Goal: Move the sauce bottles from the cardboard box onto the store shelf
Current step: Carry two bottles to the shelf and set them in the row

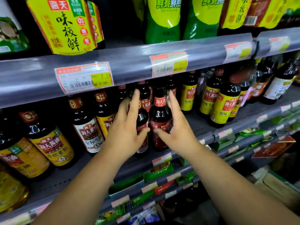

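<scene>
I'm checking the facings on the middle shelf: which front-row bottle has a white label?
The white-labelled bottle, just left of the left hand. Its front-row neighbours wear yellow labels to its left and dark red ones between the hands.

A shop: tiered store shelf (129, 65) rails carry price tags (84, 77) above rows of sauce bottles (159, 120).
</scene>
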### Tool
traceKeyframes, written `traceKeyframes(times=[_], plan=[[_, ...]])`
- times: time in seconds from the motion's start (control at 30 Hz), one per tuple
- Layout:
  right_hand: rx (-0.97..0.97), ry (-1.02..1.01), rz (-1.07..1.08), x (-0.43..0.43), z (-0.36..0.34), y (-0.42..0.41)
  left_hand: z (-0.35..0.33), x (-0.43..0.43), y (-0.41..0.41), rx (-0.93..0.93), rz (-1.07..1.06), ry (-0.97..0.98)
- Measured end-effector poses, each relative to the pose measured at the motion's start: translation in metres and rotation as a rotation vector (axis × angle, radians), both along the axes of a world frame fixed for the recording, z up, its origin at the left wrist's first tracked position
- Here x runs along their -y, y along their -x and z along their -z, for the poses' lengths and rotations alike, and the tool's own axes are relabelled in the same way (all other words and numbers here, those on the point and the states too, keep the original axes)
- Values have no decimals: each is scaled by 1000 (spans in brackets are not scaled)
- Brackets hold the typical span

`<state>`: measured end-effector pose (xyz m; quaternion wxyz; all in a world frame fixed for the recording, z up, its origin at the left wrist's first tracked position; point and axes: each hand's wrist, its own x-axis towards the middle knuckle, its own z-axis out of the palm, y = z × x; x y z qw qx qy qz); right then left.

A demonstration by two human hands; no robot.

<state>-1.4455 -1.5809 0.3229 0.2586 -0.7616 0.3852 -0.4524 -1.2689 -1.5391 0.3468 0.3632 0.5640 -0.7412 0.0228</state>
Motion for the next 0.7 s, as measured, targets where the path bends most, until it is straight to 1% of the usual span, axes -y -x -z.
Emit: traceKeyframes(times=[0.1,0.17,0.27,0.33,0.43,0.53,0.7], plan=[[-30,1,28,4,6,0,9,8,-6,-50,-11,36],[-66,9,38,5,9,1,17,11,-6,-47,-10,58],[-81,13,54,5,12,1,34,5,-4,-20,-23,38],[-83,-16,71,4,18,2,45,1,-4,-45,-26,8],[-12,-130,67,-1,33,4,57,-2,-8,-155,-9,-47],[26,-149,63,1,40,3,59,2,-7,-245,-30,-79],[52,-143,67,18,44,4,56,19,4,-242,-85,-58]])
